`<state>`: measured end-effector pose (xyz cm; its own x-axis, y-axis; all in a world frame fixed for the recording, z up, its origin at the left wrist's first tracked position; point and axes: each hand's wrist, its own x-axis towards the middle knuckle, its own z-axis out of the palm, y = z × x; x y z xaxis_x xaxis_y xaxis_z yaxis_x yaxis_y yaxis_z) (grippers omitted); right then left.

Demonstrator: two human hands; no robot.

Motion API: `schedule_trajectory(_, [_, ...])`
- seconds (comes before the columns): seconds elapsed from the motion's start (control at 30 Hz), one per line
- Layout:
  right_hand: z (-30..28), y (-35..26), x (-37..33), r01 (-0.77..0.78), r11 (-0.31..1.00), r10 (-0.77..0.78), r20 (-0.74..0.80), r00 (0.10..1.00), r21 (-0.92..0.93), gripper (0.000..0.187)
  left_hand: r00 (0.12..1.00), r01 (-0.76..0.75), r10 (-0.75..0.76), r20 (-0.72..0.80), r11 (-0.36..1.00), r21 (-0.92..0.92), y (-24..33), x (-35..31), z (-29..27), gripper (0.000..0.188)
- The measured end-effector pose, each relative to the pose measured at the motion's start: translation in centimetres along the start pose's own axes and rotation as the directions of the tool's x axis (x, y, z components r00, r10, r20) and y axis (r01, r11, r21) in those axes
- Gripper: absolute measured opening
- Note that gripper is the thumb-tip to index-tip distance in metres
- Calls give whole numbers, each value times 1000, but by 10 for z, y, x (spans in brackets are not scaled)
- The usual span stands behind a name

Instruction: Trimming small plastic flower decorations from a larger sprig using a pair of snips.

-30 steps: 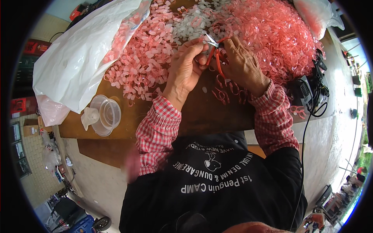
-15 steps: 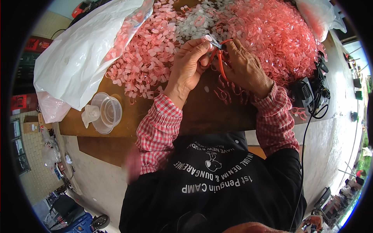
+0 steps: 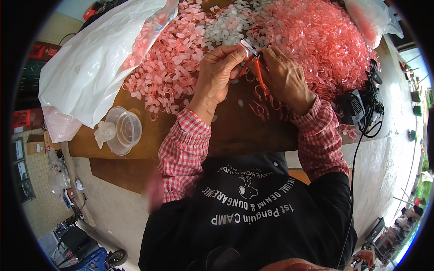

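My left hand [image 3: 217, 74] is closed, pinching a small pink plastic piece [image 3: 246, 51] between thumb and fingertips. In my right hand [image 3: 285, 74] are orange-handled scissors [image 3: 260, 74], their metal blades meeting the piece at my left fingertips. Fingers hide part of the handles and most of the piece. Beyond my left hand spreads a heap of pink pieces with pale oval tabs [image 3: 174, 67]. Whitish translucent discs [image 3: 230, 25] lie scattered past the blades. On the far right rises a large pile of glossy pink looped plastic pieces [image 3: 316, 40]. A few loose pink loops [image 3: 260, 110] rest below my right hand.
A big white plastic bag [image 3: 99, 58] covers the table's left side. A clear round tub [image 3: 124, 131] stands near the front left edge beside a crumpled whitish wad [image 3: 105, 133]. At the right edge sits a black-corded device [image 3: 355, 106]. Brown tabletop [image 3: 235, 131] shows before me.
The scissors' handles have swung slightly and my right hand has shifted a little. Both hands stay close together, and my left hand keeps its pinch on the piece.
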<state>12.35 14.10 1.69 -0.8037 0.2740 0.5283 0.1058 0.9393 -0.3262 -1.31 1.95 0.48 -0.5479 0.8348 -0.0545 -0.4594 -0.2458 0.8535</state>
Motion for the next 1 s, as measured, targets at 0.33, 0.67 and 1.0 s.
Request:
schedule_trajectory(0.33, [-9,0,4,-205,954,203,34,979,219,31,986,-111,124,-114,987,115,0,0,1,14])
schedule_trajectory(0.67, [-1,16,6,-239,834,226,87,970,497,24,940,-323,336,54,831,453,-16,-6,17,19])
schedule_trajectory(1.0, [-15,40,8,-401,842,457,-82,886,359,19,790,-571,479,383,348,744,-12,-6,15,16])
